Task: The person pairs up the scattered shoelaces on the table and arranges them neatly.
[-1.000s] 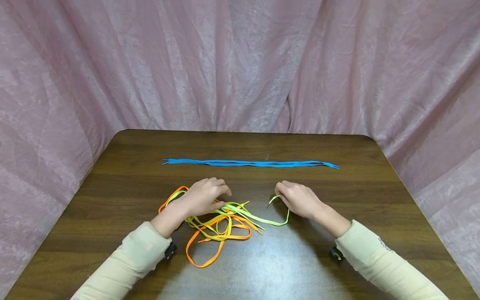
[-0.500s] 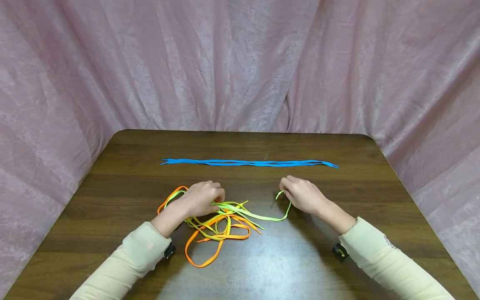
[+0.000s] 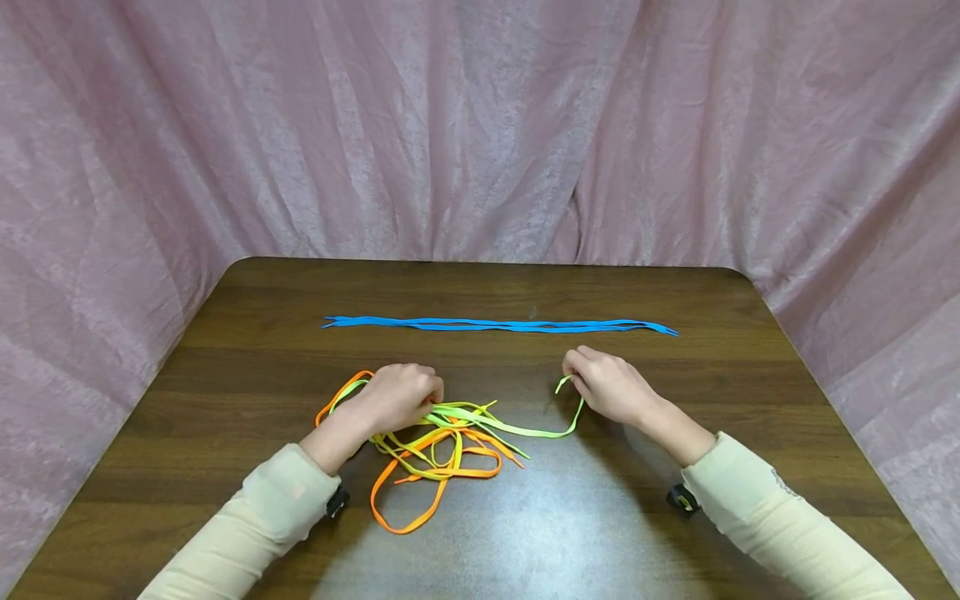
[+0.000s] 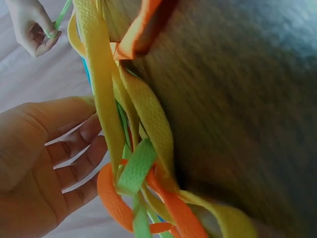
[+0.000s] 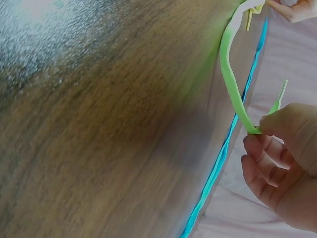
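A tangle of yellow, orange and green flat shoelaces lies on the table left of centre. My left hand [image 3: 397,397] is over its far side, thumb and fingertips pinching at the green shoelace [image 3: 517,429] where it leaves the pile; yellow laces [image 4: 104,74] partly hide those fingertips in the left wrist view. Between thumb and forefinger, my right hand [image 5: 292,163] pinches the same green shoelace near its end, raised over the table, with the short tip sticking out past the thumb. From there it sags down to the table and runs left into the tangle. An orange lace [image 3: 408,529] loops toward me.
Beyond both hands, a pair of blue shoelaces [image 3: 495,324] lies stretched straight across the brown wooden table [image 3: 675,367]. Pink curtains [image 3: 480,125] hang behind the far edge. A dark wrist device [image 3: 682,500] shows under the right cuff.
My left fingers have closed down onto the laces from a spread pose. The right hand has moved slightly away and to the right, drawing the green shoelace's end with it.
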`<state>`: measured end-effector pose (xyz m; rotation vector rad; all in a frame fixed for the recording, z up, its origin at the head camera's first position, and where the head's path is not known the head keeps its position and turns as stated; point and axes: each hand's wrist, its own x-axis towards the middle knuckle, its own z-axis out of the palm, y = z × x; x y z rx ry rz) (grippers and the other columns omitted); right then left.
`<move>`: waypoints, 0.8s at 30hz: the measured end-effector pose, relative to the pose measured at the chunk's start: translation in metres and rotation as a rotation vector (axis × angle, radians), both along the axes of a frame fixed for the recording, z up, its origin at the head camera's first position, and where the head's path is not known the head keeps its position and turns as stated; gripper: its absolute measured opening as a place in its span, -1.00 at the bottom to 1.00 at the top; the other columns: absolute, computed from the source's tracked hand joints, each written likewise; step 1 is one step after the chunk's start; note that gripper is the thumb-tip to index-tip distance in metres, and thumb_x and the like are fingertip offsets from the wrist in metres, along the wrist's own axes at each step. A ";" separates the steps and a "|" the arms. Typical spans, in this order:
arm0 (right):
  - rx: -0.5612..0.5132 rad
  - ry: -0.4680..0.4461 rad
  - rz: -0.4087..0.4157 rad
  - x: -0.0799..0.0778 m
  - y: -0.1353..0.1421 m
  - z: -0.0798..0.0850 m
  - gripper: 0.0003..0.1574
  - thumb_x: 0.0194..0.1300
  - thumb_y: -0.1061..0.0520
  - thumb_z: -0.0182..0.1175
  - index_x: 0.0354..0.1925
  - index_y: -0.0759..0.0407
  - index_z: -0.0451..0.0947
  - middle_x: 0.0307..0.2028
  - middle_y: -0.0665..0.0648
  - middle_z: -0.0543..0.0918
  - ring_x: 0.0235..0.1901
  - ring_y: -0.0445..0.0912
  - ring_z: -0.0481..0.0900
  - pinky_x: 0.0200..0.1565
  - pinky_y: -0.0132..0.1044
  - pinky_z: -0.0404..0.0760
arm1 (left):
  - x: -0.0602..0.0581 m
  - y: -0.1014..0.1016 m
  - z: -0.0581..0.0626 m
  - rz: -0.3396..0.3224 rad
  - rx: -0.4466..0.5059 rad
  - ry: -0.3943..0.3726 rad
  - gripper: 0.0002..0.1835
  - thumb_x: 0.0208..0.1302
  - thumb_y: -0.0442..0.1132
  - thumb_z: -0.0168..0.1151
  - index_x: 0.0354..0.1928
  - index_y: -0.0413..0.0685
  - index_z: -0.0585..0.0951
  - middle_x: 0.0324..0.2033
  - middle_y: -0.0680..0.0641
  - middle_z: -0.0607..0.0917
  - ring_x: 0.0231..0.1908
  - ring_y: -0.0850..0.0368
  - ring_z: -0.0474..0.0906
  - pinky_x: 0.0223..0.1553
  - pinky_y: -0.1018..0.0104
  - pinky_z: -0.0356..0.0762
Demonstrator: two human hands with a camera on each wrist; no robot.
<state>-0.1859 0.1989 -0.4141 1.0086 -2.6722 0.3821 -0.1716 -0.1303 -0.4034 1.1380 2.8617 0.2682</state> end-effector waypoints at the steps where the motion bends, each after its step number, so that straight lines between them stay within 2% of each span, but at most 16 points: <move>1: 0.000 0.000 -0.002 0.000 0.000 0.000 -0.79 0.09 0.31 0.23 -0.48 0.09 0.39 -0.51 -0.06 0.41 -0.56 -0.20 0.37 -0.53 -0.31 0.42 | 0.000 0.000 0.000 0.004 -0.006 -0.006 -0.90 0.11 -0.33 0.26 -0.48 0.04 0.60 -0.53 0.09 0.52 -0.60 0.26 0.27 -0.59 0.43 0.22; 9: 0.006 -0.016 -0.034 -0.001 0.004 0.001 -0.76 0.08 0.29 0.26 -0.49 0.07 0.37 -0.52 -0.07 0.38 -0.56 -0.21 0.34 -0.52 -0.30 0.39 | -0.002 0.000 -0.004 0.012 -0.021 0.019 -0.88 0.09 -0.34 0.26 -0.51 0.06 0.61 -0.54 0.13 0.58 -0.60 0.30 0.34 -0.57 0.41 0.32; 12: 0.005 -0.018 -0.050 -0.001 0.007 0.003 -0.76 0.07 0.30 0.26 -0.49 0.07 0.37 -0.52 -0.07 0.38 -0.56 -0.20 0.33 -0.52 -0.30 0.39 | -0.002 0.000 -0.004 0.019 -0.022 0.022 -0.84 0.10 -0.38 0.22 -0.53 0.06 0.60 -0.56 0.16 0.57 -0.62 0.32 0.31 -0.58 0.42 0.29; 15: 0.002 -0.011 -0.055 -0.001 0.010 0.003 -0.76 0.07 0.32 0.24 -0.49 0.09 0.38 -0.52 -0.07 0.38 -0.55 -0.21 0.33 -0.52 -0.30 0.38 | -0.002 -0.002 -0.004 0.018 -0.020 0.030 -0.82 0.12 -0.40 0.19 -0.54 0.04 0.58 -0.59 0.14 0.51 -0.64 0.28 0.23 -0.60 0.43 0.17; 24: -0.017 0.028 -0.073 -0.003 0.026 0.002 -0.78 0.05 0.36 0.21 -0.48 0.12 0.38 -0.53 -0.05 0.39 -0.56 -0.19 0.33 -0.53 -0.29 0.37 | 0.002 -0.009 -0.001 0.031 -0.027 0.149 -0.89 0.17 -0.35 0.22 -0.38 0.02 0.69 -0.51 0.07 0.54 -0.62 0.25 0.33 -0.66 0.44 0.18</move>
